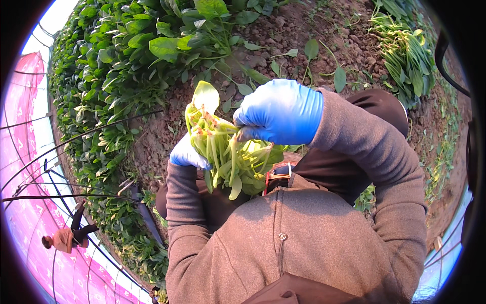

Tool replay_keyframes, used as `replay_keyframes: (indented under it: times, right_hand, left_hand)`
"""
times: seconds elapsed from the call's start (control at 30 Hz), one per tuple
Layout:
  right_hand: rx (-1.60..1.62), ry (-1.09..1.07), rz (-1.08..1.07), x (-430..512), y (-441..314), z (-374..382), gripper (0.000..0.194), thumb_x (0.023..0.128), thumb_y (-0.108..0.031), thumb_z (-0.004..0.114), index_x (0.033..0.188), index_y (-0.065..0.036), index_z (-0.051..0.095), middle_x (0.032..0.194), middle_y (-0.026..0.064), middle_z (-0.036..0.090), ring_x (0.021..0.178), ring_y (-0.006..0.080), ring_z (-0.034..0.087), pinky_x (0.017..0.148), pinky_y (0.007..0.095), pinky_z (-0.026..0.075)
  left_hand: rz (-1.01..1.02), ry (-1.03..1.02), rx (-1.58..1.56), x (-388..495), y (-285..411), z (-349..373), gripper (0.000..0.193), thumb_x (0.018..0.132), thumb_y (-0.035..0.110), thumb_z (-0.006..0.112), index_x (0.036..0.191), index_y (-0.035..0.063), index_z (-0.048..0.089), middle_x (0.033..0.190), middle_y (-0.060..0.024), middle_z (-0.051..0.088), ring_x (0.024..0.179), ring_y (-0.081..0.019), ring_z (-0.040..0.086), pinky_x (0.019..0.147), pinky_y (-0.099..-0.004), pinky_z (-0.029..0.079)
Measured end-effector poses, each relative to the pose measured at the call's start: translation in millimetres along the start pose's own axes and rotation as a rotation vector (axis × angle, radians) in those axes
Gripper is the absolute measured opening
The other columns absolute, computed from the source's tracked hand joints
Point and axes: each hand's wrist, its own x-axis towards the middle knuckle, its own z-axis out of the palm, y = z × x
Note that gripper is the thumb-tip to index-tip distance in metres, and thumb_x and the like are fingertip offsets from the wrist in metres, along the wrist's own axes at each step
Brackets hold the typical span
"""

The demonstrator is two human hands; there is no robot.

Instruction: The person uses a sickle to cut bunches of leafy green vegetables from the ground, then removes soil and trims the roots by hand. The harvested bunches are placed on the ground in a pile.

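A bunch of leafy greens that looks like spinach [231, 152] is held above my lap, its pale cut stem ends facing up and left and its leaves hanging down. My left hand [188, 152], in a blue glove, is closed around the bunch from the left; part of its fingers is hidden behind the stems. My right hand [275, 110], also blue-gloved, is at the upper right of the bunch, with thumb and fingertips pinched at the stems. Whether a single stem is between those fingertips cannot be told. One bright yellow-green leaf [205, 98] sticks up at the top.
Dense leafy plants [110, 68] grow at the left and top. Loose leaves [340, 79] lie on the brown soil [284, 28] ahead. A pile of harvested greens [408, 64] lies at the upper right. Another person [66, 239] is far off at the lower left, near the pink sheeting [28, 114].
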Motion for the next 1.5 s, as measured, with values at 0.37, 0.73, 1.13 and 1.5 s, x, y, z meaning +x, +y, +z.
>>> replay_keyframes:
  times: [0.37,0.73,1.13,1.5]
  right_hand:
    - [0.686,0.244,-0.143,-2,4,-5,0.026,0.097,-0.022,0.054,0.098,0.001,0.066,0.084,0.0049,0.067,0.073,0.0114,0.06,0.066,0.0259,0.049]
    - [-0.36,0.305,0.312,-13,27,-35,0.028,0.08,-0.024,0.068,0.098,-0.003,0.07,0.1,0.0197,0.064,0.091,0.0309,0.064,0.081,0.0381,0.051]
    - [-0.061,0.481,-0.087,-6,-4,-1,0.031,0.072,-0.024,0.078,0.09,-0.003,0.064,0.115,0.0167,0.058,0.109,0.033,0.055,0.093,0.039,0.045]
    - [0.238,0.313,-0.087,-3,8,2,0.016,0.083,-0.013,0.068,0.083,0.002,0.062,0.113,0.0152,0.059,0.104,0.0278,0.056,0.089,0.0361,0.046]
  left_hand:
    - [-0.06,-0.005,-0.059,3,5,1,0.106,0.044,0.03,0.096,0.133,-0.001,0.046,0.125,-0.0122,0.057,0.112,-0.0231,0.057,0.099,-0.039,0.045]
    - [0.033,-0.035,-0.104,12,12,17,0.092,0.05,0.014,0.092,0.131,0.0005,0.049,0.122,-0.0078,0.06,0.111,-0.0174,0.056,0.099,-0.0342,0.043]
    - [-0.05,0.004,-0.048,21,19,35,0.086,0.06,0.014,0.089,0.134,0.0019,0.046,0.126,-0.0057,0.058,0.114,-0.0148,0.053,0.102,-0.0331,0.04]
    - [-0.064,-0.075,-0.084,18,19,35,0.092,0.058,0.013,0.09,0.136,0.0039,0.043,0.128,-0.006,0.056,0.117,-0.0149,0.052,0.103,-0.0334,0.04]
